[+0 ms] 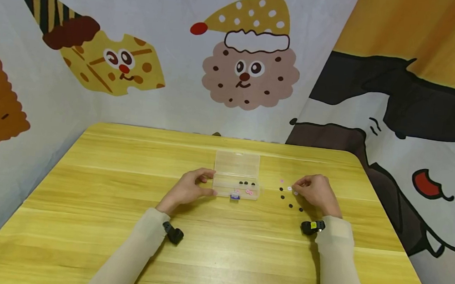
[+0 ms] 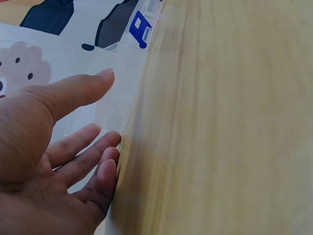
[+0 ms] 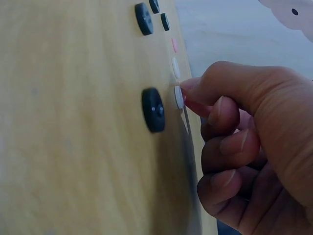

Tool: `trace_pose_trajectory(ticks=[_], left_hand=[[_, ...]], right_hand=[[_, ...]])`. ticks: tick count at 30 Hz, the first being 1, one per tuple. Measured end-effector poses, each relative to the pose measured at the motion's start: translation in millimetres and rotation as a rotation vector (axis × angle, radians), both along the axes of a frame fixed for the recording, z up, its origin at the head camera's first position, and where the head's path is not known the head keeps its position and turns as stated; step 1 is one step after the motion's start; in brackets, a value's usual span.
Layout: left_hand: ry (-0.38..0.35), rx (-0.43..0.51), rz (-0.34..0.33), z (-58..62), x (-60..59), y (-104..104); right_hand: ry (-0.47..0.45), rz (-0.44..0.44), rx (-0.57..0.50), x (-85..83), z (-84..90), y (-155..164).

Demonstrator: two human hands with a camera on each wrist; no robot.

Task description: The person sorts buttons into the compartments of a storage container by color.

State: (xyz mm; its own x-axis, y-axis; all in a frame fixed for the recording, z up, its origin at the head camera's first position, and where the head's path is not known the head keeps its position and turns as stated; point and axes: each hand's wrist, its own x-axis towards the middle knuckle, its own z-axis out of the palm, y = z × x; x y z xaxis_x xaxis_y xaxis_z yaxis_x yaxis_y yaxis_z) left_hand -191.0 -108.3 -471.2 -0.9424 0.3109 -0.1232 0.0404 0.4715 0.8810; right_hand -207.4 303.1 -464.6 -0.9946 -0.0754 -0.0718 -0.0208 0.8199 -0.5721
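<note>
A clear plastic box [image 1: 236, 175] stands on the table with its lid opened back; black buttons [image 1: 246, 183] and pink buttons [image 1: 249, 192] lie inside. My left hand [image 1: 188, 186] is at the box's left side, fingers near the back and thumb at the front corner. In the left wrist view its fingers are relaxed, well apart from the thumb. Over the loose buttons, my right hand [image 1: 316, 192] pinches with thumb and forefinger, a pinkish button [image 3: 185, 99] showing at the tips. A white button [image 3: 179, 97] is right by them; the other fingers curl into the palm.
Several black buttons [image 1: 290, 205], a white button [image 1: 289, 188] and a pink button [image 1: 282, 180] lie right of the box. A blue latch [image 1: 235, 197] is on the box's front. Behind the wooden table [image 1: 217, 250] hangs a cartoon-printed cloth [image 1: 165, 108].
</note>
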Motion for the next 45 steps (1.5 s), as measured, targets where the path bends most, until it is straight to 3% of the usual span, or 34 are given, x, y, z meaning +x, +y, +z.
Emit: trace_pose_trajectory(ticks=[18, 34, 45], left_hand=[[-0.003, 0.010, 0.002, -1.5, -0.5, -1.4], [-0.008, 0.019, -0.004, -1.2, 0.3, -2.4], [-0.008, 0.015, -0.009, 0.0, -0.3, -0.7]], right_hand=[[-0.032, -0.057, -0.129, -4.3, -8.1, 9.1], [0.002, -0.102, -0.240, -4.2, 0.8, -4.0], [0.008, -0.086, -0.235, -3.1, 2.9, -7.5]])
